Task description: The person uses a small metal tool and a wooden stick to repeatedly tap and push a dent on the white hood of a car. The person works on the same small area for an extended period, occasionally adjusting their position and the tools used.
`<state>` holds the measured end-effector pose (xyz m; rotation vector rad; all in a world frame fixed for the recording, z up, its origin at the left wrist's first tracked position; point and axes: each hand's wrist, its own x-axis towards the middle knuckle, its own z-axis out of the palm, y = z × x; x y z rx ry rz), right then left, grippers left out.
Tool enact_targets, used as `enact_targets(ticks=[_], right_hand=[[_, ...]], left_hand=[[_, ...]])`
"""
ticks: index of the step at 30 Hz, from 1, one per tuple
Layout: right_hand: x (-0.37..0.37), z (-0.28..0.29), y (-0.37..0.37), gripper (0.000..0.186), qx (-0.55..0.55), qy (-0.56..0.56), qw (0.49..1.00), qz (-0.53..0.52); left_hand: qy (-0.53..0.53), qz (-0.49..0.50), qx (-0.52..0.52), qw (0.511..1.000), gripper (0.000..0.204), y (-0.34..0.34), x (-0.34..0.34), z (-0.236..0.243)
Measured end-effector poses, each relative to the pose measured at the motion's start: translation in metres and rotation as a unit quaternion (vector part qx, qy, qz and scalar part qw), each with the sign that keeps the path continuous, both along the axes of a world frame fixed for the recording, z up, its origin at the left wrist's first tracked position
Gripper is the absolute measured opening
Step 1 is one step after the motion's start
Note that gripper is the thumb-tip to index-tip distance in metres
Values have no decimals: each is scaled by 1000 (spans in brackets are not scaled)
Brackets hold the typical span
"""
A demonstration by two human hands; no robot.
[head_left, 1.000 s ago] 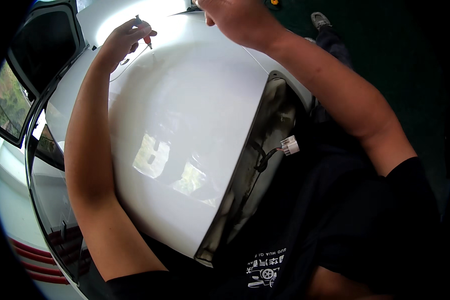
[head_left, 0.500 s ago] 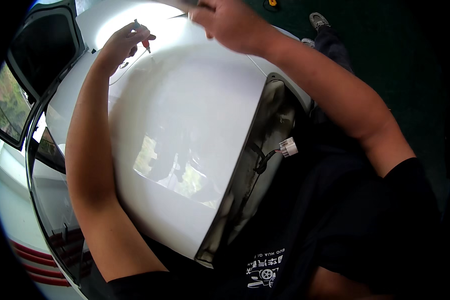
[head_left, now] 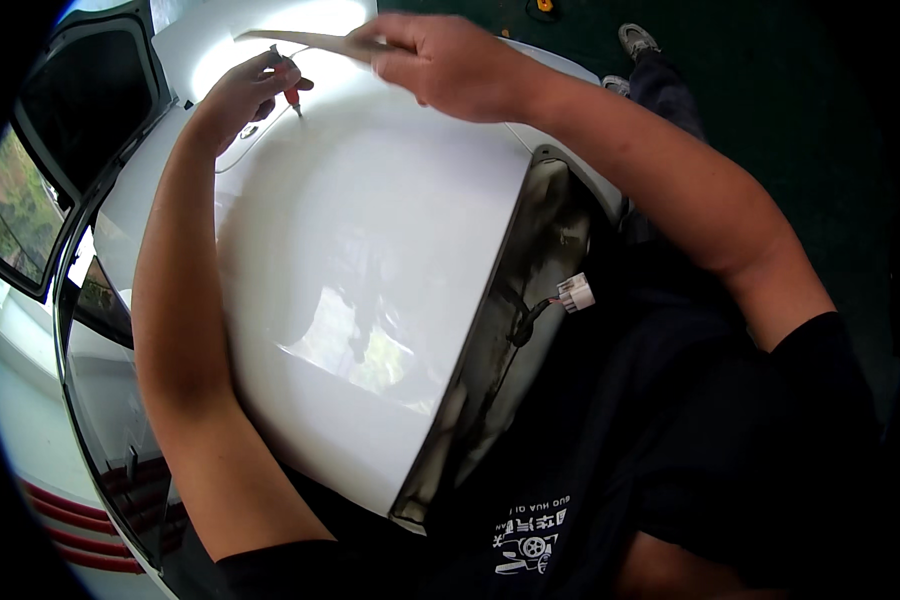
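Observation:
My left hand [head_left: 250, 95] pinches a small red, dark-topped punch [head_left: 292, 97], its narrow tip pointing down at the white car body panel [head_left: 370, 230]. Whether the tip touches the paint is hard to tell. Above the panel's far part, my right hand [head_left: 450, 65] is closed around one end of a long, slim, tapered bar [head_left: 315, 40]. The bar is slightly blurred and reaches leftward over the top of the punch; contact between them cannot be made out.
An open lamp cavity [head_left: 530, 300] beside the panel has a white wiring connector [head_left: 575, 293] hanging from it. A bright lit board [head_left: 205, 50] stands behind the punch. An open car door or hatch [head_left: 95, 95] is at left. Another person's shoe [head_left: 638, 40] shows at upper right.
My right hand has come down and a little toward me, bringing the bar into view near the punch. My left hand stays nearly in place, with the punch tip slightly lower.

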<state>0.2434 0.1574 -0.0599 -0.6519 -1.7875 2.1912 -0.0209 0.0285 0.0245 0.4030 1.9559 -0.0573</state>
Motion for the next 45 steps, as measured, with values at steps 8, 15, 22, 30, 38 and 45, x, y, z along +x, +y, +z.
enact_targets(ticks=[8,15,22,30,38,45], right_hand=[[6,4,4,35,-18,10,999,36],[6,4,4,37,-63,35,996,-55],[4,7,8,37,-114,72,987,-89],[3,8,12,38,-98,28,994,-31],[-4,0,0,35,-30,31,999,-2],[-7,-1,3,35,9,73,995,-65]], left_hand=[[38,-15,20,999,31,-4,2,-8],[26,-33,23,999,32,-2,2,-9],[16,-43,36,998,37,4,1,-4],[12,-23,32,999,32,-2,-5,-1],[8,-37,28,999,33,-7,-12,3],[3,-22,25,999,33,-5,-9,3]])
